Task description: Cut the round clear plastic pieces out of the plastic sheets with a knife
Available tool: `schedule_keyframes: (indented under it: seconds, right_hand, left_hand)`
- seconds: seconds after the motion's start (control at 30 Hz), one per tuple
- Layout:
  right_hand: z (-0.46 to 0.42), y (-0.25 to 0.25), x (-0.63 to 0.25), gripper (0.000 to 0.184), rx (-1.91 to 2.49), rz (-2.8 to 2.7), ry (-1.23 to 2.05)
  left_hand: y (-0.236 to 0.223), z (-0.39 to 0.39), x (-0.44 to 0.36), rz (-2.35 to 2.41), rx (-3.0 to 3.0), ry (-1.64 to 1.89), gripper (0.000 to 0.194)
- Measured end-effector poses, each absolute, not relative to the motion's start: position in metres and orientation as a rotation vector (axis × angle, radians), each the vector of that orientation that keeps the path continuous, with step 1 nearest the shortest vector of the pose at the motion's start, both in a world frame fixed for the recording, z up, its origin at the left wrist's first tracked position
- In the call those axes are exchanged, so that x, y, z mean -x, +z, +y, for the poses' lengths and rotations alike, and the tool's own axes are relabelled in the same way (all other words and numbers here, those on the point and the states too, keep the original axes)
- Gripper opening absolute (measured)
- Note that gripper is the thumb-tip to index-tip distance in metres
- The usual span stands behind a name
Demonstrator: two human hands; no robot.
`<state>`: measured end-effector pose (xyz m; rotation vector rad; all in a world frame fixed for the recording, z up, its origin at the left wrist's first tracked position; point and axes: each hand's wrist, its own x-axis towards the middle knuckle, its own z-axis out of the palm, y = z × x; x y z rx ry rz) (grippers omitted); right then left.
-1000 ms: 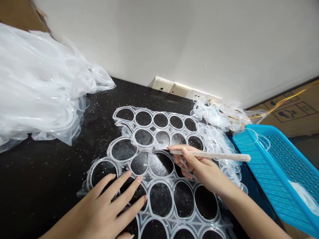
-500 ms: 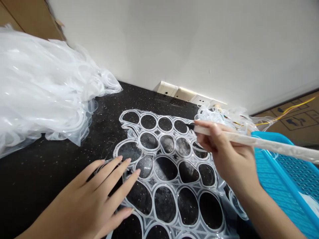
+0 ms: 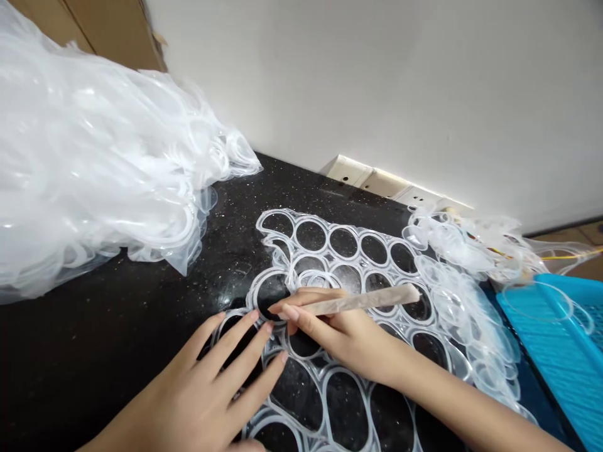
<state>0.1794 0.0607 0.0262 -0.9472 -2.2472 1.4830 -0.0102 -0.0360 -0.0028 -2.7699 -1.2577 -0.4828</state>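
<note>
A translucent sheet of joined silicone-like rings (image 3: 344,242) lies over a black speckled worktop. My left hand (image 3: 202,370) rests on the sheet's left side, fingers spread, fingertips on the rims of the rings. In a pinch, my right hand (image 3: 330,323) holds a pen-like stick (image 3: 362,300) wrapped in whitish material. The stick's back end points right. Its working tip is hidden by my fingers, close to a large ring (image 3: 254,295) near my left fingertips. Just behind my right knuckles, a ring (image 3: 318,276) overlaps the sheet; I cannot tell whether it is loose.
A big heap of clear plastic bags with rings (image 3: 141,176) fills the left. Loose rings (image 3: 471,326) pile up along the right, beside a blue basket (image 3: 541,326). Sockets (image 3: 391,183) line the wall's foot, and a yellow cable (image 3: 565,256) runs at right.
My right hand has moved left with the stick, from the top row's right end to beside my left fingertips. The view has shifted, showing more loose rings at right. My left hand stays on the sheet.
</note>
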Motion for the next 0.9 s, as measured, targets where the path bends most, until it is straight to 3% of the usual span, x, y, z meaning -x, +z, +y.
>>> schedule_keyframes:
  seconds: [0.37,0.9]
  right_hand:
    - [0.059,0.029,-0.180,0.022,0.920,-2.269,1.445]
    - [0.057,0.037,-0.193,0.026,0.769,-2.673,1.059]
  left_hand:
    - [-0.004,-0.038,0.014,-1.265,2.795,-0.414,0.051]
    - [0.000,-0.039,0.018,-1.271,2.797,-0.395,0.058]
